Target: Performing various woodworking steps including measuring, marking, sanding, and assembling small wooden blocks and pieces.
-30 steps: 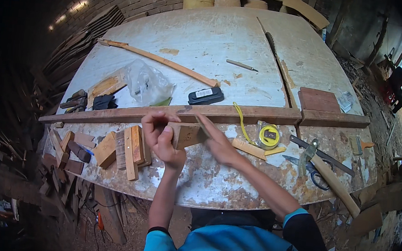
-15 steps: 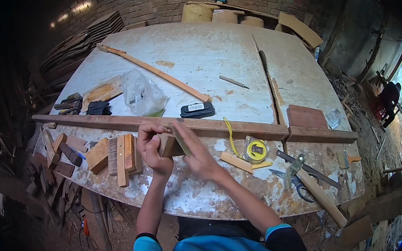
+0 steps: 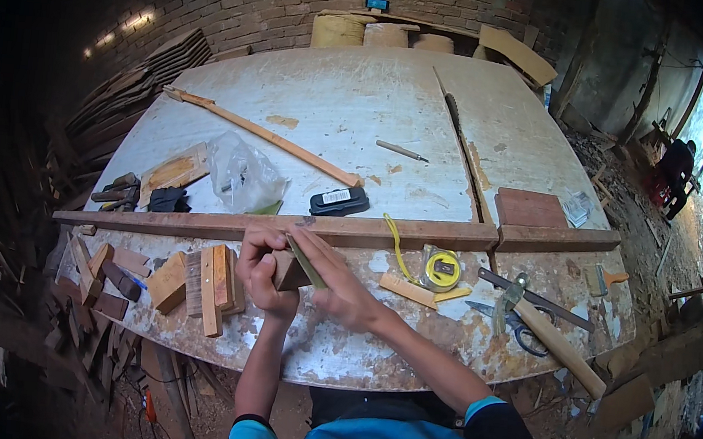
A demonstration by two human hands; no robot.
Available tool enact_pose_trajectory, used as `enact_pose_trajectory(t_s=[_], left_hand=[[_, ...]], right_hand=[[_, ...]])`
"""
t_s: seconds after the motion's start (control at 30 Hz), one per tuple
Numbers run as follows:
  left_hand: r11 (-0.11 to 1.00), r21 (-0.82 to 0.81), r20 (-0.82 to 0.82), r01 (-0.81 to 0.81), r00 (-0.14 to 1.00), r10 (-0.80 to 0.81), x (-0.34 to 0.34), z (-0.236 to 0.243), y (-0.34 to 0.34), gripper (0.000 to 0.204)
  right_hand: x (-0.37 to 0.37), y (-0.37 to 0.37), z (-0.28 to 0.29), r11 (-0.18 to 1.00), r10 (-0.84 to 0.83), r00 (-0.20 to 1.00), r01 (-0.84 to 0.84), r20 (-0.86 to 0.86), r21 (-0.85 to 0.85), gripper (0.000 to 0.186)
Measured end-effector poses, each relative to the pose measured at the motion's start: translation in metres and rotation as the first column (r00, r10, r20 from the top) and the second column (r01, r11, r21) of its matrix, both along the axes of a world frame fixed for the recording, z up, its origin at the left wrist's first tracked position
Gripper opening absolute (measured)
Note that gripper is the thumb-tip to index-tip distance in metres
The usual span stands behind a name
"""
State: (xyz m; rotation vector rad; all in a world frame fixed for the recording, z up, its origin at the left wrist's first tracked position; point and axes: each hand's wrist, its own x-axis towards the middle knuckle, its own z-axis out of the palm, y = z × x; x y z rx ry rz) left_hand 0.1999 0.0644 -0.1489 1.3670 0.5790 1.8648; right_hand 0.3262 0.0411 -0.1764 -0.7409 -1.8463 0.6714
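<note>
Just in front of the long wooden rail, my left hand (image 3: 268, 275) is closed around a small brown wooden block (image 3: 289, 271). Pressed against the block's right side is a thin greenish strip (image 3: 307, 261), which looks like sandpaper. My right hand (image 3: 338, 286) grips this strip, its fingers stretched along the back. The far end of the block is hidden by my fingers. Left of my hands stand several wooden blocks (image 3: 165, 288), one with a pale strip of wood (image 3: 212, 291) leaning on it. To the right lies a yellow tape measure (image 3: 442, 268).
The wooden rail (image 3: 384, 232) crosses the whole workbench (image 3: 330, 353). A hammer (image 3: 556, 341), scissors (image 3: 527, 325) and a brush (image 3: 604, 279) lie at right. Beyond the rail are a plastic bag (image 3: 241, 177), a black case (image 3: 339, 201) and a saw blade (image 3: 453, 115) in a slot.
My right hand has slid slightly nearer to me along the block, carrying the greenish strip. The left hand keeps its hold. The whole view has shifted slightly.
</note>
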Motion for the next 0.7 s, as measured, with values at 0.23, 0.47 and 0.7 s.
enact_pose_trajectory(t_s=[0.23, 0.47, 0.7], left_hand=[[0.991, 0.095, -0.043, 0.09, 0.995, -0.087, -0.005, -0.002, 0.001, 0.031], [0.983, 0.179, -0.012, -0.039, 0.999, 0.042, -0.01, -0.006, 0.01, 0.031], [0.966, 0.079, -0.166, -0.246, 0.952, 0.256, -0.001, 0.007, 0.0, 0.023]], right_hand=[[-0.001, -0.01, 0.005, 0.998, 0.022, 0.99, -0.031, -0.14, -0.061, 0.076], [0.017, 0.007, -0.01, 0.955, -0.002, 0.99, -0.04, -0.138, -0.295, 0.076], [0.021, 0.004, -0.021, 0.963, -0.061, 0.981, 0.009, -0.184, -0.27, 0.073]])
